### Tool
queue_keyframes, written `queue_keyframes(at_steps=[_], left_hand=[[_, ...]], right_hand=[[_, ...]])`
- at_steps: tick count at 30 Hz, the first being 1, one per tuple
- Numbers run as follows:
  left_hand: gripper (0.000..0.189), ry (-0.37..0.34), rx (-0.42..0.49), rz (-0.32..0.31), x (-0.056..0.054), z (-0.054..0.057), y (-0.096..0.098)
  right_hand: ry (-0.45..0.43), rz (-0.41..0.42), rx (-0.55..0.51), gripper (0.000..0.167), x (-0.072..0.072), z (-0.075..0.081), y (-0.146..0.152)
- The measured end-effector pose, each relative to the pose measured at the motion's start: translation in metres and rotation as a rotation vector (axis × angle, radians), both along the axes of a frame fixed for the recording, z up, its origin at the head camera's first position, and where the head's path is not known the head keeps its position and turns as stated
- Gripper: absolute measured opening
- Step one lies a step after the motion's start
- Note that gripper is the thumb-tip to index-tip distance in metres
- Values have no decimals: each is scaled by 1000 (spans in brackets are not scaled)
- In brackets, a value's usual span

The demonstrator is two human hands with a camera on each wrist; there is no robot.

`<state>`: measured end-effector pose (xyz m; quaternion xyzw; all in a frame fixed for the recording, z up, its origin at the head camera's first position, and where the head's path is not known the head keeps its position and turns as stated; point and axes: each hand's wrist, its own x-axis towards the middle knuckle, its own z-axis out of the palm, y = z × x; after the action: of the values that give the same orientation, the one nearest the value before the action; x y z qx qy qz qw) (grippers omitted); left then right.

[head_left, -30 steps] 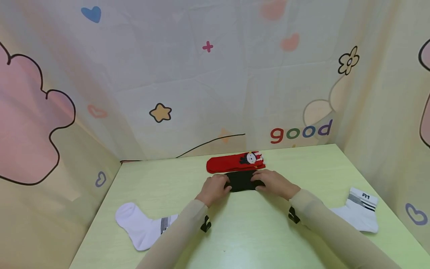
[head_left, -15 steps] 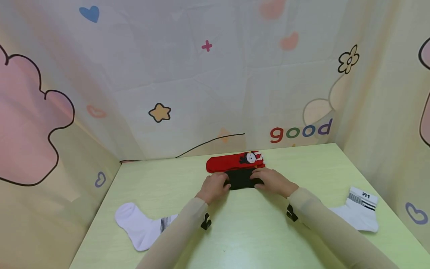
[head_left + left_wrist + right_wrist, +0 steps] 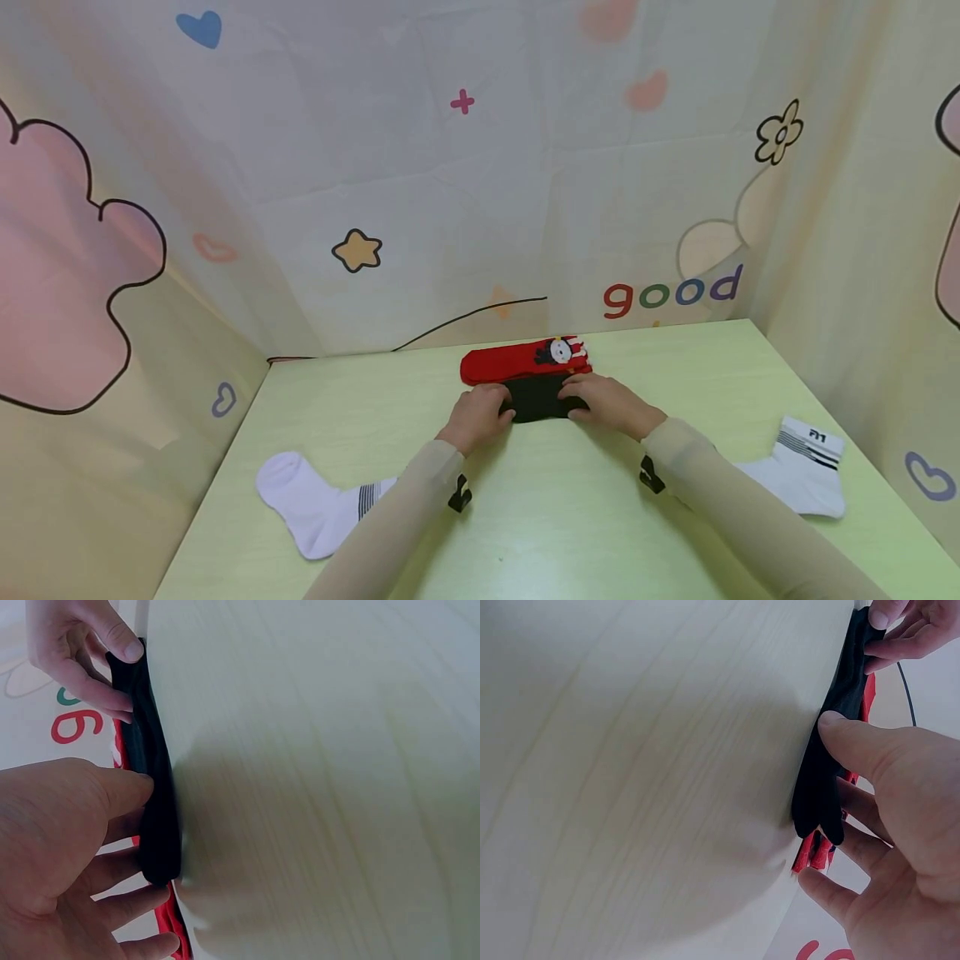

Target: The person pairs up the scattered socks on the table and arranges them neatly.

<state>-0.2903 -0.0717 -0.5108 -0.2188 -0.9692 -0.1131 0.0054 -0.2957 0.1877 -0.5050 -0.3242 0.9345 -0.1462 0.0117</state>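
A folded black sock (image 3: 538, 398) lies flat on the table, right along the near side of the red socks (image 3: 502, 364). My left hand (image 3: 477, 417) pinches its left end between thumb and fingers. At the other end, my right hand (image 3: 611, 406) holds it the same way. The left wrist view shows the left thumb on the near edge of the black sock (image 3: 159, 825), fingers behind it. In the right wrist view, the black sock's (image 3: 821, 787) end shows two folded layers. A cartoon figure with a white face decorates the red socks.
On the left of the table (image 3: 562, 533) lies a white sock (image 3: 315, 508) with dark stripes, partly behind the left sleeve. Another white striped sock (image 3: 810, 471) lies at the right, partly covered by the right sleeve. A printed curtain (image 3: 465, 183) hangs behind the table's back edge.
Both hands have slid the black sock slightly away from me, up against the red socks. Over the last half second almost nothing has moved.
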Motion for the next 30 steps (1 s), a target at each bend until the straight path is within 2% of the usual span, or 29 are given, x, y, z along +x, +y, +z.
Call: queue_keyframes(at_steps=[30], left_hand=[[28,-18,11,-3,-2,3,0]], right_hand=[[-13,-16,14,33,-2,2,-2]])
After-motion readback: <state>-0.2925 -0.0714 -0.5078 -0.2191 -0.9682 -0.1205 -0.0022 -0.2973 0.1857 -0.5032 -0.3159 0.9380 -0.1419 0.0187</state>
